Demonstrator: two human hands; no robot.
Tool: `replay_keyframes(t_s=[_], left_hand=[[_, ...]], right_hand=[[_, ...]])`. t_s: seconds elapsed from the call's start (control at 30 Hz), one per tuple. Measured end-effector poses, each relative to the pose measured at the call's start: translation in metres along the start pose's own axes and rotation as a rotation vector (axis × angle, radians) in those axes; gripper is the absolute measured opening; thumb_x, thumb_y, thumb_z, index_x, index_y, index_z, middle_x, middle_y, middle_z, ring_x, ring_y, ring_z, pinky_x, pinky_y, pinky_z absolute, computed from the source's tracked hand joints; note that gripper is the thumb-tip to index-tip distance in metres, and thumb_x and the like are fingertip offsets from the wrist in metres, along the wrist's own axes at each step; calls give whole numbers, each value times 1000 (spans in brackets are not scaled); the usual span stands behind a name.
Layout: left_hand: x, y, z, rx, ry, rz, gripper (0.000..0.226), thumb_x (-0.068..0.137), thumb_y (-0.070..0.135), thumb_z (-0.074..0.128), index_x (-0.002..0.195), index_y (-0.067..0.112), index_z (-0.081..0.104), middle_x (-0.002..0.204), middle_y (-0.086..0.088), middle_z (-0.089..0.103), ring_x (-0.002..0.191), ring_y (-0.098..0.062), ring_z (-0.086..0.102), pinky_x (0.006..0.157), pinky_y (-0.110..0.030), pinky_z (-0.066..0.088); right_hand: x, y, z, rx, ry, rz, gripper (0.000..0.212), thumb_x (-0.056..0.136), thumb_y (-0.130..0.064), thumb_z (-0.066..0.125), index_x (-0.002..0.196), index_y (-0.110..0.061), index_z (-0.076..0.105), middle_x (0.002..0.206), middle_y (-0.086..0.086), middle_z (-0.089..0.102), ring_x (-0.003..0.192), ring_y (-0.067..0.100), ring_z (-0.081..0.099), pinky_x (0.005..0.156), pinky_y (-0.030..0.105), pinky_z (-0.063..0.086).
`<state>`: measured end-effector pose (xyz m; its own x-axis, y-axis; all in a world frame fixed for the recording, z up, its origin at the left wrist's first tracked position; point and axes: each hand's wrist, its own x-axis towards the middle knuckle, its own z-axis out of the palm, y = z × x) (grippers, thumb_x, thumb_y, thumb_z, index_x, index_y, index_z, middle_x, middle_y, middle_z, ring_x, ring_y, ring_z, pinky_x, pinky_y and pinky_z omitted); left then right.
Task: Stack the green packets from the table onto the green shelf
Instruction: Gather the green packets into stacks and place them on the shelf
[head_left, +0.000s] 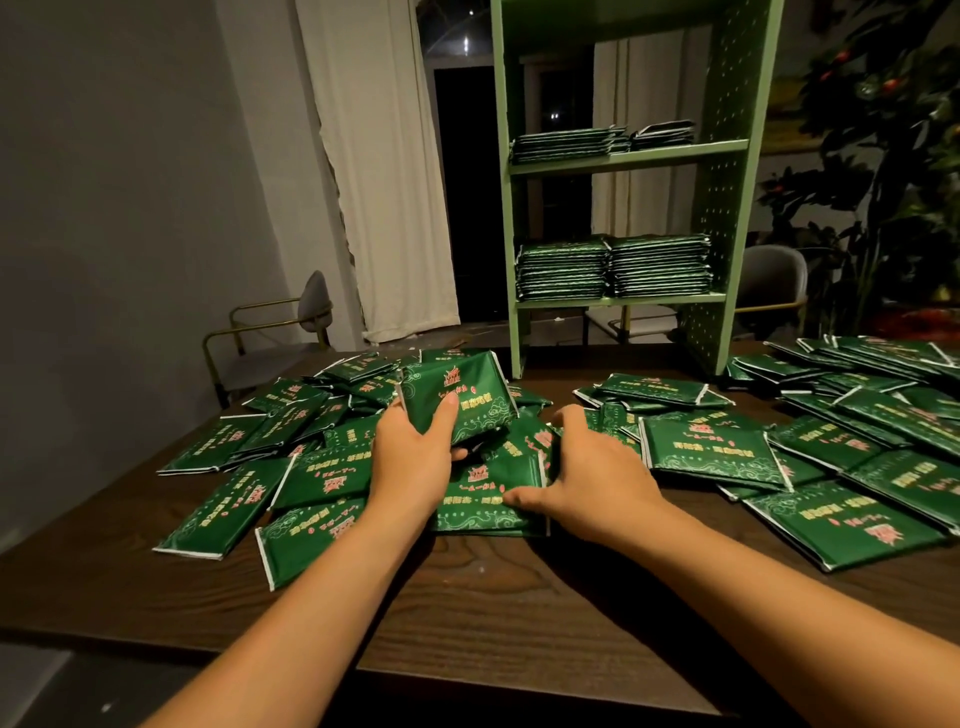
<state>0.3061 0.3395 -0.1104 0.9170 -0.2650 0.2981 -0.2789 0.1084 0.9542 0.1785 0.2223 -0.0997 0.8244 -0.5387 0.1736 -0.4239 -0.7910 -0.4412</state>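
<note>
Left grip (415, 441) holds raised packet (457, 397) above pile (311, 467).

Head view looks forward and down, close over the table (483, 613), facing the shelf (722, 156).

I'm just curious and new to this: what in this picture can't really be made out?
- Head view: the right hand's fingertips, tucked behind a flat packet.
- How many packets the left hand holds; its bundle shows mainly one face.
- The shelf's top, cut by the upper edge.
- Packet print, too blurred.
</note>
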Motion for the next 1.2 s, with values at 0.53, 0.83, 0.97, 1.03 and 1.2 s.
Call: replay_keyframes(t_s=[0.53, 0.83, 0.97, 1.03, 1.2], left_hand=[[14, 13, 42, -217, -115, -142, 9, 90, 16, 64, 95, 13, 71, 93, -1, 76, 96, -25, 70, 92, -44, 54], [16, 29, 103, -276, -453, -192, 27, 97, 33, 63, 110, 14, 75, 107, -10, 77, 97, -27, 74, 97, -49, 56], [23, 14, 116, -155, -444, -167, 29, 98, 37, 63, 115, 15, 73, 108, -9, 77, 102, -29, 74, 101, -53, 52], [22, 1, 120, -112, -453, -181, 30, 101, 37, 57, 112, 14, 74, 106, -8, 78, 100, -28, 74, 100, -52, 53], [20, -4, 119, -167, -417, -195, 30, 100, 33, 58, 110, 9, 73, 105, -10, 78, 98, -29, 75, 95, -48, 56]], right_hand=[[24, 68, -52, 709, 101, -133, 24, 90, -4, 71, 102, -25, 69, 89, 0, 74, 85, 14, 69, 77, 30, 60], [52, 90, -69, 695, 181, -159, 34, 94, 1, 63, 118, -23, 63, 98, -7, 70, 90, 3, 66, 69, 11, 52], [53, 105, -55, 622, 263, -179, 35, 91, -6, 69, 116, -30, 62, 102, -9, 71, 96, 4, 68, 88, 28, 57], [50, 116, -47, 565, 263, -193, 37, 90, -12, 72, 117, -34, 60, 103, -12, 70, 96, 0, 67, 90, 30, 57], [49, 128, -53, 387, 340, -158, 53, 81, -33, 81, 126, -33, 54, 101, -19, 61, 89, 4, 64, 78, 25, 54]])
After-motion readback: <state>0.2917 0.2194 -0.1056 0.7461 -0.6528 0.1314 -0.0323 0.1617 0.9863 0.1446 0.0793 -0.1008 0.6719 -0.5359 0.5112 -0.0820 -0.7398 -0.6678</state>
